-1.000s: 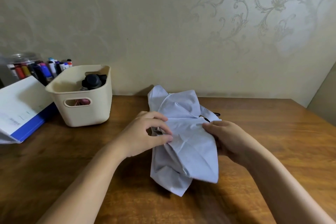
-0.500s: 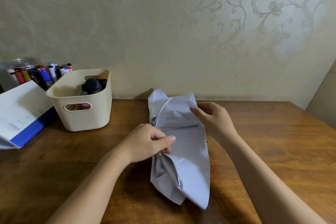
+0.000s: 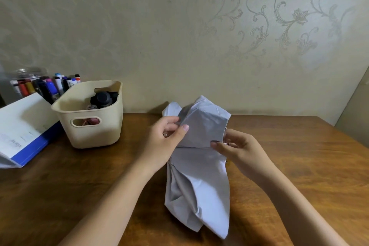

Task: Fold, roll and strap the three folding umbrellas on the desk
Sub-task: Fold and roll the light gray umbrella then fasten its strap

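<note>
Umbrella flat on bench, centre, pale grey canopy loose and creased, not yet rolled. Long axis near-to-far: far end close to wall, near end toward body w/ slight lean right. L hand on upper-left flank, thumb + fingers curled, pinching a fabric panel. R hand opposite, at right edge approx. mid-length, fingertips pinching the hem. Small dark bit just beside it, rib or strap, can't tell. Both hands about equally near, one per side, cloth between. Judged mid-fold, panels not all flat. Next, prob.: rolling round the long axis, from one side across to the other. Strap not identified. Risk: slick cloth springing open on any loosened pinch. Bin well left, dark capped item inside, poss. another umbrella, unclear. Markers + binder beyond it.
</note>
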